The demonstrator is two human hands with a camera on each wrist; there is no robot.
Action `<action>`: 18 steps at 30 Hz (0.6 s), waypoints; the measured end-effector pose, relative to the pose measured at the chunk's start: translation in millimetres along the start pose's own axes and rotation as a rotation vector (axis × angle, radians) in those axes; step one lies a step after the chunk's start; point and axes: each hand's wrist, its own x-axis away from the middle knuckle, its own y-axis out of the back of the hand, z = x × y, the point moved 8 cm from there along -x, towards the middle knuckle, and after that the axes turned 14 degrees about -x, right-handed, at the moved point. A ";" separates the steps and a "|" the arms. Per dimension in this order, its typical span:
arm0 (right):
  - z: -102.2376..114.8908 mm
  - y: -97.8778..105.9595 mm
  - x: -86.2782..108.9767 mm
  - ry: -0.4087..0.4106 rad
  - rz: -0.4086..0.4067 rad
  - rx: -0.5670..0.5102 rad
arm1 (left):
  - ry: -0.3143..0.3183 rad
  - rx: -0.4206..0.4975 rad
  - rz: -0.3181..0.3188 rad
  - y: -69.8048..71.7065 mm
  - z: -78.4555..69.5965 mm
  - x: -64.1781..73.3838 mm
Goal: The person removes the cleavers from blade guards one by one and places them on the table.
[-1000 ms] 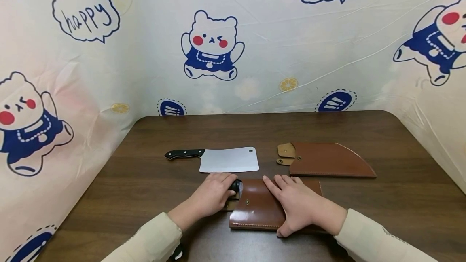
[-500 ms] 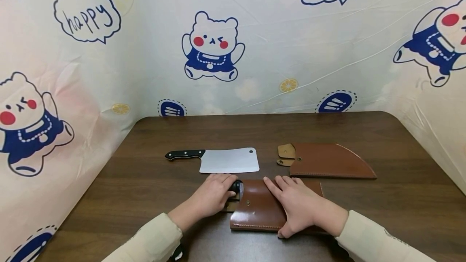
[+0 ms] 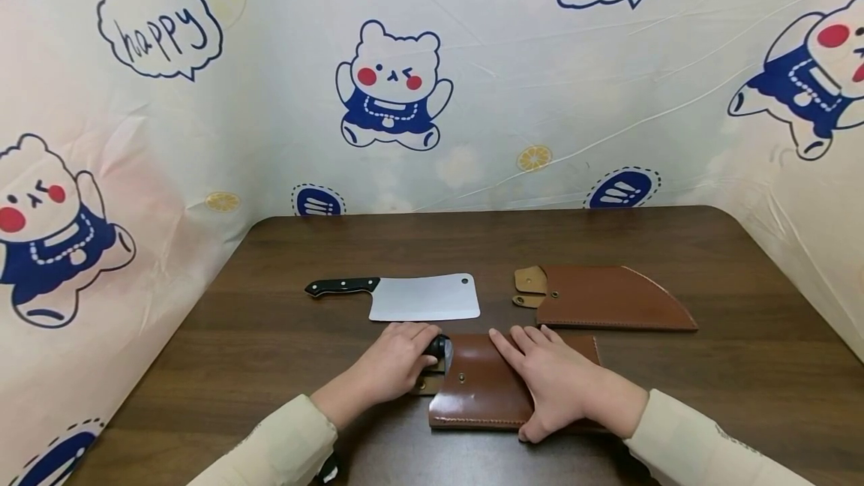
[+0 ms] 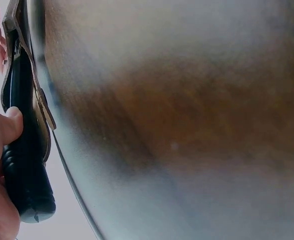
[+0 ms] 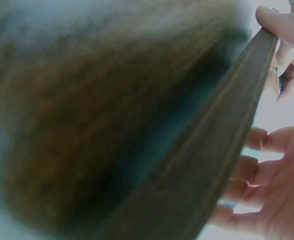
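My left hand [image 3: 397,358] grips the black handle [image 4: 29,185] of a knife, with its thumb along the side of the handle. Most of the blade is hidden in a glossy brown leather sheath [image 3: 475,392]; a pale sliver shows at its mouth. Tan straps [image 3: 427,384] stick out at that end, partly under my left hand. Across the top of the sheath my right hand [image 3: 556,381] presses with spread fingers, its thumb at the near stitched edge. The right wrist view shows the sheath edge-on with the thumb [image 5: 272,20] against it.
Behind my hands lies a cleaver [image 3: 425,297] with a black riveted handle, blade pointing right. To its right rests a second brown sheath [image 3: 607,297] with tan straps. The wooden table [image 3: 270,253] ends at a printed cloth backdrop [image 3: 486,96].
The sheath and my right hand have shifted very slightly to the right. My left hand stays on the handle in nearly the same place.
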 end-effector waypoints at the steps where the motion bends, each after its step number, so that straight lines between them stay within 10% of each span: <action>1: 0.0 0.1 0.1 0.002 -0.001 -0.002 | 0.000 0.001 0.000 0.2 -0.2 0.0; 18: 1.2 2.7 3.9 0.020 -0.029 -0.035 | 0.004 -0.002 -0.018 3.7 -1.8 0.7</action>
